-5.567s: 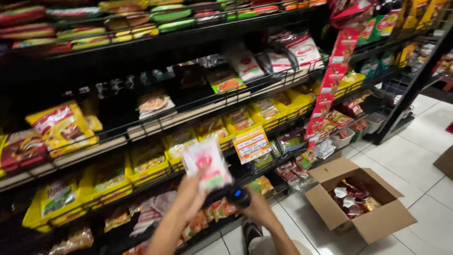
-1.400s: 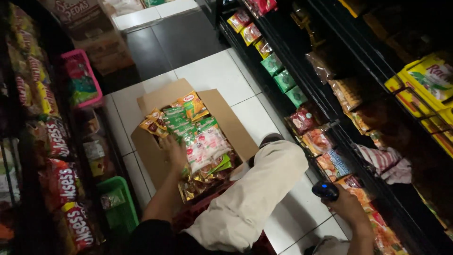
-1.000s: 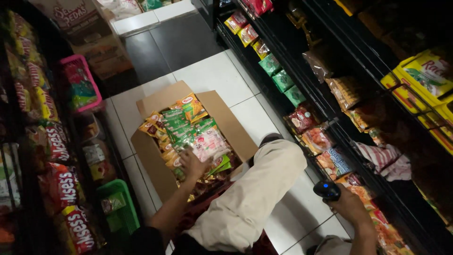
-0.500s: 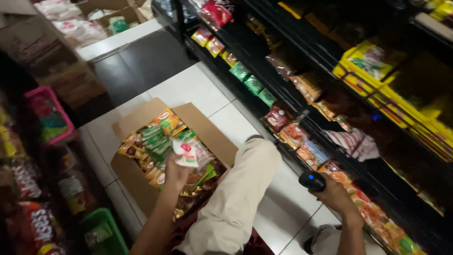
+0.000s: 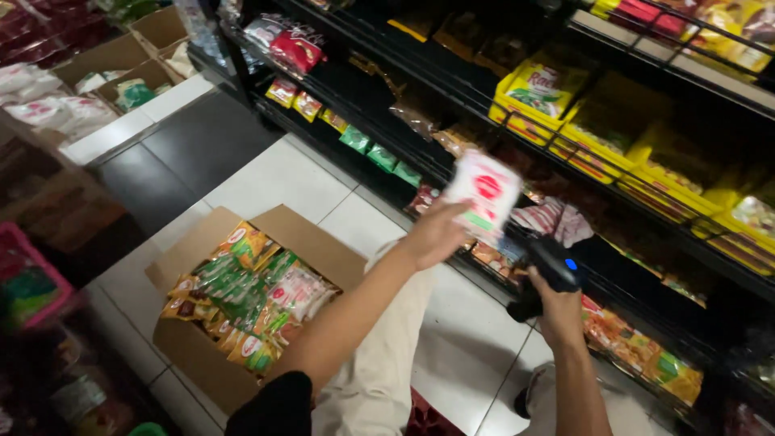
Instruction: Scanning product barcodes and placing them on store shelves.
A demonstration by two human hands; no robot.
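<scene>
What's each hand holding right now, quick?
Left hand: closed on a white and red packet, raised toward the shelves.
Right hand: closed around a black handheld scanner.

Open cardboard box [image 5: 242, 311] on floor, packed with green, orange and pink-white sachets [image 5: 250, 295]. Up-right of box: white packet with red and green patches [image 5: 484, 194], held before shelf. Above-right of that, yellow cartons [image 5: 541, 89]. Far above box: red packets [image 5: 297, 48].
</scene>
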